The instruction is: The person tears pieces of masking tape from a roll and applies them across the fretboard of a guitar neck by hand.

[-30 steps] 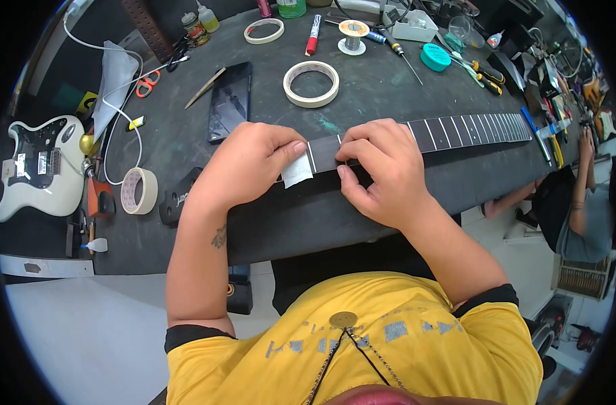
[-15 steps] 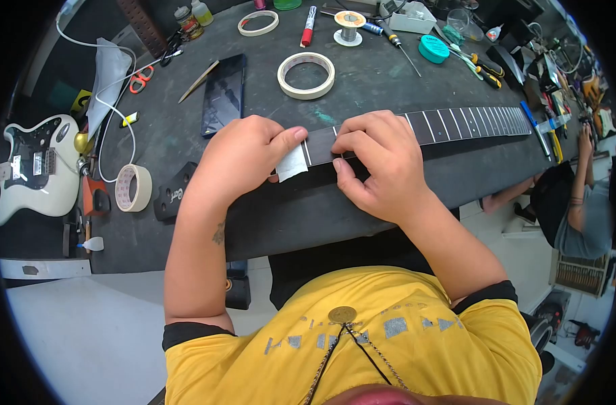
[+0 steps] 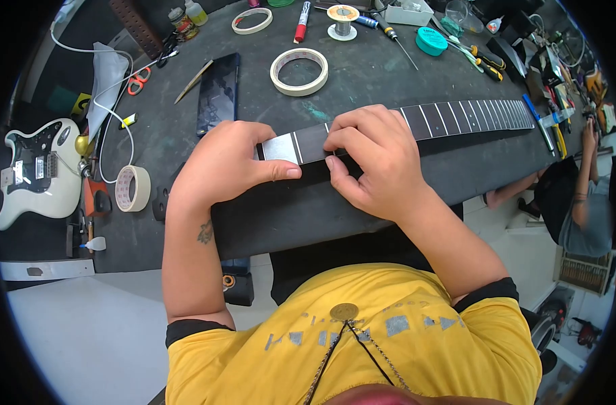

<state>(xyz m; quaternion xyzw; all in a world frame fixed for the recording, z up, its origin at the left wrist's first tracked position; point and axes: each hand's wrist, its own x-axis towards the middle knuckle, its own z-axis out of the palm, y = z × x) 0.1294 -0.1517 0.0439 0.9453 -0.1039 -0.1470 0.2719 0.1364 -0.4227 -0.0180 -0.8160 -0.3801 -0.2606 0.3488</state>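
Observation:
A guitar neck [image 3: 443, 120] with a dark fretboard and metal frets lies along the workbench, its narrow end to the left. A pale strip of masking tape [image 3: 279, 148] covers the board beside the first visible fret. My left hand [image 3: 224, 162] wraps round that narrow end, thumb along the near edge under the tape. Only a sliver of the black headstock [image 3: 161, 202] shows behind my wrist. Fingers curled over the fretboard, my right hand [image 3: 375, 158] grips the neck just right of the tape, with thumb and forefinger close together at its near edge.
A masking tape roll [image 3: 298, 72], a phone [image 3: 218, 91] and tweezers [image 3: 193, 82] lie beyond the neck. A solder spool [image 3: 342, 23] and screwdrivers [image 3: 397, 44] stand farther back. At left are a white guitar body [image 3: 38, 175] and another tape roll [image 3: 132, 189]. A person [image 3: 581, 202] sits at right.
My left thumb has moved from on top of the tape to the near edge, and the tape now lies flat across the board. My right hand keeps nearly the same place.

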